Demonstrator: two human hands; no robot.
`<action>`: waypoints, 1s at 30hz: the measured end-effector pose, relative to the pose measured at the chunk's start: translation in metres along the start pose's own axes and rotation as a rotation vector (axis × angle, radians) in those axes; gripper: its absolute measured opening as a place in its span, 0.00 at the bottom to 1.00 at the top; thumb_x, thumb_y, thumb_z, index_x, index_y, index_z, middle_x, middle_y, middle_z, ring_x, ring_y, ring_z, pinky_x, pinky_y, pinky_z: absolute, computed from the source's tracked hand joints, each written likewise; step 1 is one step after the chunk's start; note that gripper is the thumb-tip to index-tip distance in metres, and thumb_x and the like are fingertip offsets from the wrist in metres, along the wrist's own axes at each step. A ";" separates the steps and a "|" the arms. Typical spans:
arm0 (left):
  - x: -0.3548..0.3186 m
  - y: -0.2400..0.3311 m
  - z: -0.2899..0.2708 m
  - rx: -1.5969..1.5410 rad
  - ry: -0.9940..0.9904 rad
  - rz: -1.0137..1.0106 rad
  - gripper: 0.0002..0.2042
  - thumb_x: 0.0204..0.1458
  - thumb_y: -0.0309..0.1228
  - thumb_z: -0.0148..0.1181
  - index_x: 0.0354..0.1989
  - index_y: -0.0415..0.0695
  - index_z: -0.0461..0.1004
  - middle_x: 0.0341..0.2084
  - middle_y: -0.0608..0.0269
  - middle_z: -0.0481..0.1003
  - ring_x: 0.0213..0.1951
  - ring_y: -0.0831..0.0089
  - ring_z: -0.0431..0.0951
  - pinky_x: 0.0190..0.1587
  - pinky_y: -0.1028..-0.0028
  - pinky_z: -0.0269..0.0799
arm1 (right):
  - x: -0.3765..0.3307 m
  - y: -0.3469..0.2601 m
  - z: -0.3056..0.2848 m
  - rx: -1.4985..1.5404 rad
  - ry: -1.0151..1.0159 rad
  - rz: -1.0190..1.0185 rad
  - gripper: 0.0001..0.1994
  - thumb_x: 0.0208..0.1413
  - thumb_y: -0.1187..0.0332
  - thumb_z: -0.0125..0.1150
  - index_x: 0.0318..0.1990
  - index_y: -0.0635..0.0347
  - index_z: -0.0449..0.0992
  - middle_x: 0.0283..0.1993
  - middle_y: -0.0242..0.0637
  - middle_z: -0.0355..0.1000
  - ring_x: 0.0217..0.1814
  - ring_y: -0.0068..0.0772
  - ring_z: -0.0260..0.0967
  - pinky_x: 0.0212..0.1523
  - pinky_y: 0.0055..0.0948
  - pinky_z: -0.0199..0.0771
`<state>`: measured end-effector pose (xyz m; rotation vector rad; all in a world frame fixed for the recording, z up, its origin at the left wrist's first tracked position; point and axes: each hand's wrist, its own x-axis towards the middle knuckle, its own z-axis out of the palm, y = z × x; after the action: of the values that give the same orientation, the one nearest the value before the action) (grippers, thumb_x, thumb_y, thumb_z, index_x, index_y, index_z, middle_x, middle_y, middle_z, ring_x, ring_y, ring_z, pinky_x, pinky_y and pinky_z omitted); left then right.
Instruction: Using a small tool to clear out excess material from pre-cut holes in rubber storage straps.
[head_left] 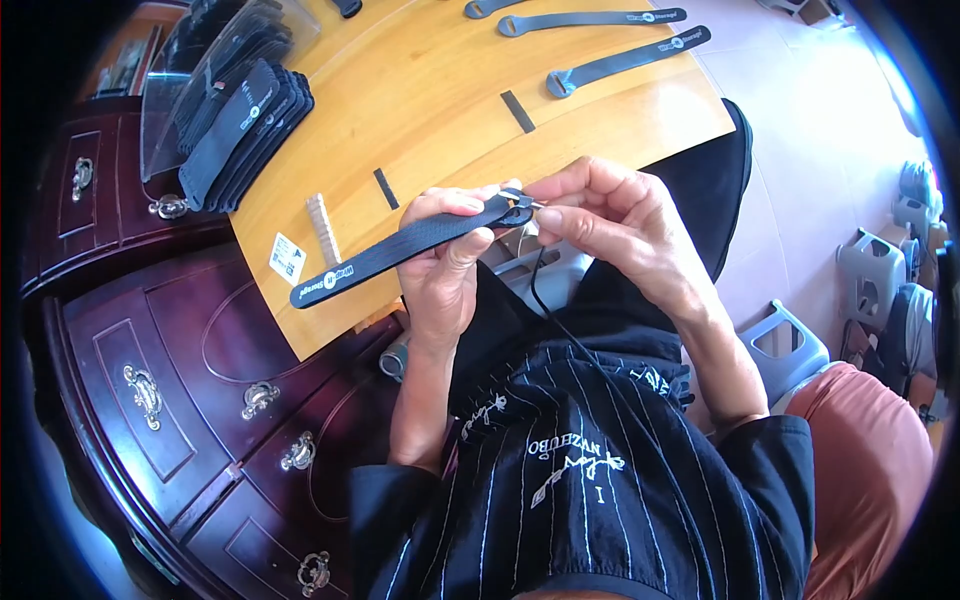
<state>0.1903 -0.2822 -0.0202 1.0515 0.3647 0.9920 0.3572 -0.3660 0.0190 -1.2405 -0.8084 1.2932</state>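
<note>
My left hand (443,240) is closed around a long black fabric strap (375,260), thumb on top. The strap's rounded, printed end points to the lower left over the table. Its other end, by my fingertips, has a slot and a small fitting (520,201). My right hand (610,222) is at that end, thumb and forefinger pinched together on something small and thin that I cannot make out. Further back on the table lie similar straps, among them one strap (630,62) at the right and another strap (595,20) behind it.
Stacked black straps (245,135) lean by a clear plastic box (185,90) at the table's left. Dark strips (385,188), a beige ribbed strip (322,228) and a white label (288,258) lie on the wooden table (440,110). Dark red drawers (150,390) stand left; a grey stool (785,340) right.
</note>
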 end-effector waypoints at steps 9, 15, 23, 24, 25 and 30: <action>0.000 0.005 -0.007 -0.028 -0.091 -0.084 0.10 0.53 0.22 0.61 0.42 0.36 0.70 0.41 0.54 0.72 0.49 0.62 0.75 0.57 0.62 0.69 | 0.000 -0.013 -0.006 -0.095 -0.005 -0.027 0.09 0.59 0.70 0.59 0.46 0.61 0.78 0.31 0.29 0.76 0.34 0.14 0.71 0.34 0.12 0.69; -0.003 0.019 0.022 -0.176 0.082 -0.141 0.19 0.56 0.29 0.61 0.52 0.37 0.62 0.46 0.52 0.70 0.50 0.64 0.74 0.54 0.66 0.70 | -0.002 -0.019 0.001 -0.137 -0.045 -0.135 0.08 0.55 0.73 0.63 0.42 0.63 0.79 0.33 0.33 0.78 0.33 0.18 0.74 0.34 0.15 0.73; -0.006 0.022 0.027 -0.017 0.070 -0.183 0.17 0.48 0.18 0.66 0.45 0.37 0.67 0.38 0.57 0.73 0.40 0.73 0.76 0.46 0.75 0.74 | -0.005 -0.025 0.002 -0.321 -0.072 -0.290 0.09 0.52 0.74 0.65 0.41 0.64 0.80 0.31 0.37 0.78 0.33 0.21 0.76 0.34 0.17 0.75; -0.006 0.023 0.028 0.018 0.068 -0.182 0.16 0.48 0.17 0.65 0.44 0.36 0.68 0.38 0.56 0.74 0.39 0.72 0.77 0.45 0.75 0.76 | -0.004 -0.022 0.001 -0.358 -0.069 -0.330 0.09 0.52 0.75 0.64 0.41 0.64 0.80 0.31 0.36 0.79 0.30 0.21 0.76 0.31 0.17 0.75; -0.008 0.025 0.029 0.055 0.069 -0.180 0.15 0.48 0.16 0.64 0.43 0.35 0.68 0.37 0.56 0.74 0.38 0.72 0.78 0.43 0.76 0.77 | -0.003 -0.023 0.000 -0.355 -0.071 -0.328 0.09 0.52 0.75 0.64 0.41 0.64 0.80 0.31 0.36 0.79 0.30 0.21 0.76 0.31 0.17 0.75; -0.017 0.029 0.036 0.055 0.113 -0.228 0.12 0.51 0.17 0.61 0.43 0.34 0.68 0.37 0.54 0.74 0.36 0.71 0.79 0.41 0.75 0.77 | 0.003 -0.027 0.001 -0.414 -0.091 -0.416 0.08 0.54 0.75 0.62 0.41 0.64 0.80 0.29 0.35 0.78 0.28 0.20 0.74 0.29 0.18 0.73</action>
<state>0.1905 -0.3120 0.0191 0.9814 0.5941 0.8422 0.3638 -0.3590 0.0447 -1.2480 -1.3701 0.8721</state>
